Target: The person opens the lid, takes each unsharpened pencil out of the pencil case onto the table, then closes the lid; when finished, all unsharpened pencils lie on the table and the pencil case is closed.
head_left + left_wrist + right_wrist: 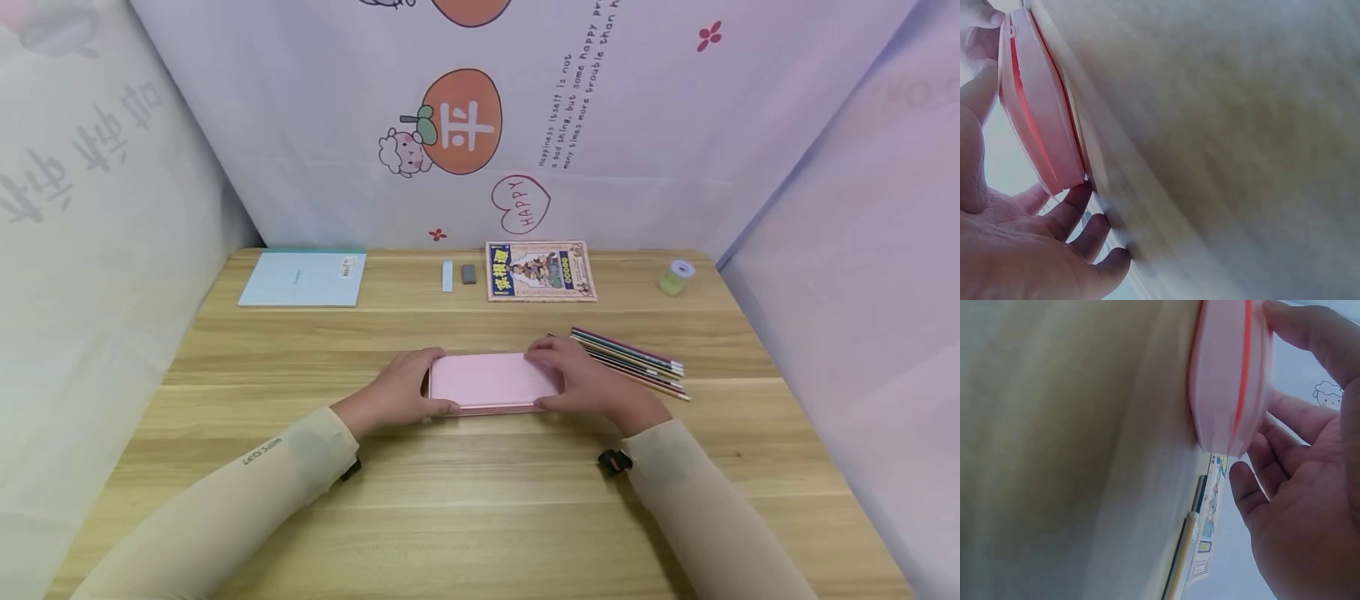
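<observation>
A pink pencil case [495, 380] lies flat on the table with its lid down. In both wrist views a reddish line runs along the seam between lid and base. My left hand [401, 390] grips its left end, thumb at the near edge and fingers round the far side. At the right end, my right hand [581, 379] holds it with the thumb near the front and fingertips over the far part of the lid. The left wrist view shows the case [1047, 106] between thumb and fingers; in the right wrist view the hand [1310, 444] is against the case.
Several pencils [630, 362] lie beyond and right of my right hand. Along the back are a light blue notebook [300, 279], a pale strip [447, 276], a grey eraser [468, 274], an illustrated booklet [540, 271] and a small greenish cylinder [677, 277]. Printed cloth encloses the table.
</observation>
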`<state>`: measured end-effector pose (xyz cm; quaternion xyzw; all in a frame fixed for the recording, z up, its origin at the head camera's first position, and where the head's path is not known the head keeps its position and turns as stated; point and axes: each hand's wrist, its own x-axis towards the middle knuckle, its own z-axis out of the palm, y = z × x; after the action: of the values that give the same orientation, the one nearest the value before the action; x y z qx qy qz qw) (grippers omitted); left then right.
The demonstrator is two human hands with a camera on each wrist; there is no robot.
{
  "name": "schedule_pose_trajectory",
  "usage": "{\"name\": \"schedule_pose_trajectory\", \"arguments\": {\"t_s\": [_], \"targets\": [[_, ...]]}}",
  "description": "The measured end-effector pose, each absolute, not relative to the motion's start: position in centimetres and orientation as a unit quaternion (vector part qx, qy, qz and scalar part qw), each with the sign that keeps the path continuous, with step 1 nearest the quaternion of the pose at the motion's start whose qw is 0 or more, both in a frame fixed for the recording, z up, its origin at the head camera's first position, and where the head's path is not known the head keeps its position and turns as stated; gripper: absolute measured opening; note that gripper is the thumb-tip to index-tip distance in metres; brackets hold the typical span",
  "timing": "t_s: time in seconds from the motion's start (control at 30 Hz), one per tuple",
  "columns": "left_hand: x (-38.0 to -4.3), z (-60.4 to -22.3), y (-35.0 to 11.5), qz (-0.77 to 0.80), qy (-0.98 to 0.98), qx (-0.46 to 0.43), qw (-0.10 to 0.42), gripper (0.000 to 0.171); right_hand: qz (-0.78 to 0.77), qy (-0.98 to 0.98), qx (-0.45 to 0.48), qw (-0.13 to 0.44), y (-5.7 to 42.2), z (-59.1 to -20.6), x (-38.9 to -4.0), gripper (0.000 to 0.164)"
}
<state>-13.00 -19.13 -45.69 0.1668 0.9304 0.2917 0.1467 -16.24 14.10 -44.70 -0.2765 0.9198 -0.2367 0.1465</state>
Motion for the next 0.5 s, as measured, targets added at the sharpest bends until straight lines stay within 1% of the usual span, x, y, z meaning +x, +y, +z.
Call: {"name": "schedule_pose_trajectory", "arguments": {"t_s": [0.2,0.5], "targets": [[-13.15,-45.56,-18.84,0.292,0.931,0.168,0.141,0.097,-0.226,0.926,-0.268,0.139,14.09,-45.02,-16.11,0.078],[-13.02,-45.3,-18.59,0.312,0.926,0.145,0.157,0.098,-0.218,0.927,-0.27,0.141,13.9,-44.95,-16.02,0.081]]}}
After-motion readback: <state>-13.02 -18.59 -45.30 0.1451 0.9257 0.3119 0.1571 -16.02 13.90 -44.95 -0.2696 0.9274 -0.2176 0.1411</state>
